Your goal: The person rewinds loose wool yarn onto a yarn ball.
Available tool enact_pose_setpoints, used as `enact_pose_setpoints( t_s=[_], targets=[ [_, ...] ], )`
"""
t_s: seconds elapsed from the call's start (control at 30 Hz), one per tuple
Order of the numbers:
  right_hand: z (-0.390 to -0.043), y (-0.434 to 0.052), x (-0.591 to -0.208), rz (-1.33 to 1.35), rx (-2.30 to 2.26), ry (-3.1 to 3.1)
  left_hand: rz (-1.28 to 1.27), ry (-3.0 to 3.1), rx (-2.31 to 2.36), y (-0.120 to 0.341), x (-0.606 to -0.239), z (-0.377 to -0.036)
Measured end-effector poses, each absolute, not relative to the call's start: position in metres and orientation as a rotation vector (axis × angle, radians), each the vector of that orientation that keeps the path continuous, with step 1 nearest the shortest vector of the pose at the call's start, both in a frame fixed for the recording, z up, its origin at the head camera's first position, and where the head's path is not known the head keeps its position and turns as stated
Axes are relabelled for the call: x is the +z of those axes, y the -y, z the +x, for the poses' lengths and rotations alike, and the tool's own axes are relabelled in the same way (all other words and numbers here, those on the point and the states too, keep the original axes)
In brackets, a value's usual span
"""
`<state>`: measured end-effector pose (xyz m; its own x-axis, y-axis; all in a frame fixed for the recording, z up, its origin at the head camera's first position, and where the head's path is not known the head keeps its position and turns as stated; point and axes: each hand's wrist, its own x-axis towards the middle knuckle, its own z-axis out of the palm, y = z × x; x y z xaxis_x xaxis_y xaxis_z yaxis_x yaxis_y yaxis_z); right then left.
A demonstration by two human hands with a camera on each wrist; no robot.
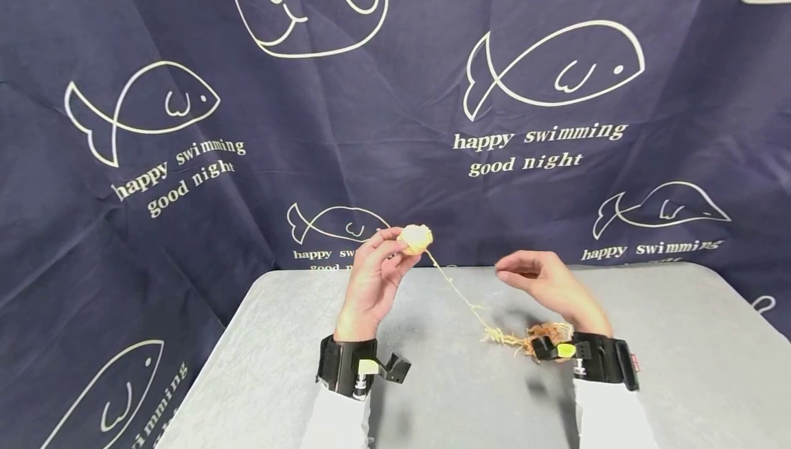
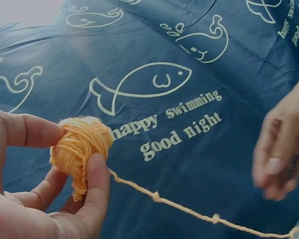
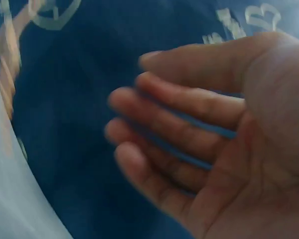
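Observation:
My left hand [image 1: 375,281] pinches a small ball of yellow-orange yarn [image 2: 84,144] between thumb and fingers, raised above the far edge of the table. From the ball a strand of yarn [image 2: 187,208] with small knots slants down to the right. It leads to a loose, tangled heap of yarn [image 1: 546,334] on the table, partly hidden by the right wrist's camera. Above that heap hovers my right hand [image 1: 546,284], fingers loosely bent, holding nothing. In the right wrist view the palm and relaxed fingers [image 3: 164,117] show, a little blurred.
A light grey table [image 1: 457,394] with rounded corners lies below both hands. Right behind it hangs a dark blue cloth [image 1: 383,126] printed with white fish, whales and lettering. Each wrist wears a black strap [image 1: 346,365] with a small camera.

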<state>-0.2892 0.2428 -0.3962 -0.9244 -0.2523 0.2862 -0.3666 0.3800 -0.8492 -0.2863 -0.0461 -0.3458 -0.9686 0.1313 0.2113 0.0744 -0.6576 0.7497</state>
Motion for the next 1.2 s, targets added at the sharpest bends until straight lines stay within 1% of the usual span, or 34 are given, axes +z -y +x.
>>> enact_pose_setpoints(
  t_s=[0.23,0.4,0.6,0.9,1.2],
  targets=[
    [-0.286,-0.195,-0.383,0.783,1.905,2.175,0.434,-1.298,2.751,0.037,-0.345,-0.282],
    [-0.285,-0.176,-0.382,0.864,2.010,2.090,0.454,-1.272,2.730,0.036,-0.345,-0.281],
    [-0.284,-0.170,-0.385,0.867,2.148,2.018,0.435,-1.214,2.712,0.036,-0.345,-0.282],
    [-0.283,-0.167,-0.384,0.863,2.129,2.036,0.468,-1.108,2.720,0.037,-0.343,-0.281],
    [-0.282,-0.169,-0.381,0.825,2.121,1.998,0.400,-1.408,2.838,0.034,-0.345,-0.282]
  ],
)
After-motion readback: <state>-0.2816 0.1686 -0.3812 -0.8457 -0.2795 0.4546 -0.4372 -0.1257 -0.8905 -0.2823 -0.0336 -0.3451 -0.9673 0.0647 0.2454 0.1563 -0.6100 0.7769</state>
